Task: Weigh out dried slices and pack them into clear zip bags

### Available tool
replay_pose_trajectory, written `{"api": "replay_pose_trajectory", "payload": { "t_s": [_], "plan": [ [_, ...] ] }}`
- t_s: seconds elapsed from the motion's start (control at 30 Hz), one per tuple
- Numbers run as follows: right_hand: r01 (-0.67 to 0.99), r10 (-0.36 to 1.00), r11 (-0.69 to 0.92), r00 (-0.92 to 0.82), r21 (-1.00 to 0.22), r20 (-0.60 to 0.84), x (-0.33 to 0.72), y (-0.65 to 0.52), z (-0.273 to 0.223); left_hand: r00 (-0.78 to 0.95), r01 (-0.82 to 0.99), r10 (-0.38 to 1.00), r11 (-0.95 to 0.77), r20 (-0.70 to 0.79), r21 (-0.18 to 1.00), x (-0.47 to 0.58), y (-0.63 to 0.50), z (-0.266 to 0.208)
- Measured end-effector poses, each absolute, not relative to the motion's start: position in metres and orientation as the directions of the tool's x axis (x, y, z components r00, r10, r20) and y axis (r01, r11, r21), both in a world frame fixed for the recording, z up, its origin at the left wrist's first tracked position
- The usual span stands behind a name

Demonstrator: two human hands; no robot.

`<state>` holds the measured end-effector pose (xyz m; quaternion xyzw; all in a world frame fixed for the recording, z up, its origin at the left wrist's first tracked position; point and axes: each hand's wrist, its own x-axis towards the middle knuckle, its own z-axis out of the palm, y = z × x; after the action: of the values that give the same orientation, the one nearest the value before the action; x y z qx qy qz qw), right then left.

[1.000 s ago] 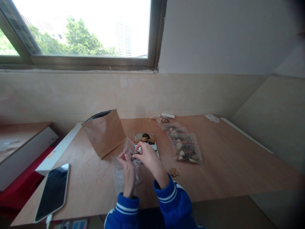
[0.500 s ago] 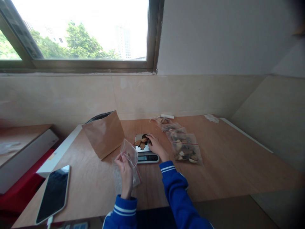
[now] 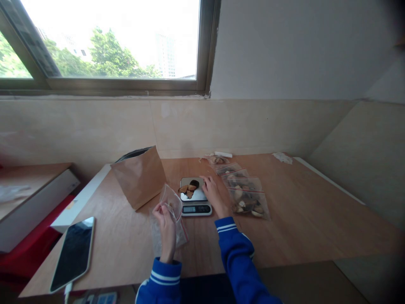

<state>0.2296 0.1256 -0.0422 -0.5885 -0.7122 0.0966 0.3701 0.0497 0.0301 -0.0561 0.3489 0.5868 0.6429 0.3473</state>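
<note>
The brown and dark, curled dried slices point(image 3: 191, 188) lay in a small heap on the white digital scale with a shiny square plate point(image 3: 198, 196), toward the left and middle of that plate. The heap's long axis ran slantwise, from tan pieces at the near left to a dark, rounded piece at the far right, and that dark end was the one closest to the right hand point(image 3: 215, 197).

The right fingers hung at the plate's right edge, a little bent, so the heap lay to their left with a strip of bare plate between. Whether they held anything, or touched the plate, could not be told.

The left hand point(image 3: 166, 226) was farther from the heap, on the near left side of the scale. Its fingers were pinched together on a clear plastic zip bag with a red seal line point(image 3: 171, 198), whose upper part stood up and flared beside the scale's left edge. The heap thus lay beyond the bag and to its right, between the two hands but nearer the right.

On the wooden desk point(image 3: 294, 228), filled clear bags point(image 3: 247, 206) lay just right of the right hand.
</note>
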Motion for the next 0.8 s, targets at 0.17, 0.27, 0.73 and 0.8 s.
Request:
{"api": "replay_pose_trajectory", "payload": {
  "t_s": [0.17,0.27,0.73,0.8],
  "plan": [
    [0.517,0.895,0.419,-0.098,-0.746,0.435,0.198,0.083,0.016,-0.49,-0.044,0.871,-0.058,0.029,0.997,0.055,0.028,-0.055],
    [0.44,0.894,0.445,-0.263,-0.78,0.361,0.175,0.055,0.041,-0.479,-0.011,0.877,-0.049,0.038,0.999,0.06,0.025,-0.05],
    [0.637,0.875,0.47,-0.249,-0.61,0.414,0.152,0.063,0.038,-0.479,-0.076,0.877,-0.024,-0.015,0.997,0.064,0.018,-0.037],
    [0.654,0.872,0.456,-0.194,-0.603,0.449,0.159,0.076,0.029,-0.487,-0.106,0.873,-0.056,-0.003,0.993,0.06,0.02,-0.041]
  ]
}}
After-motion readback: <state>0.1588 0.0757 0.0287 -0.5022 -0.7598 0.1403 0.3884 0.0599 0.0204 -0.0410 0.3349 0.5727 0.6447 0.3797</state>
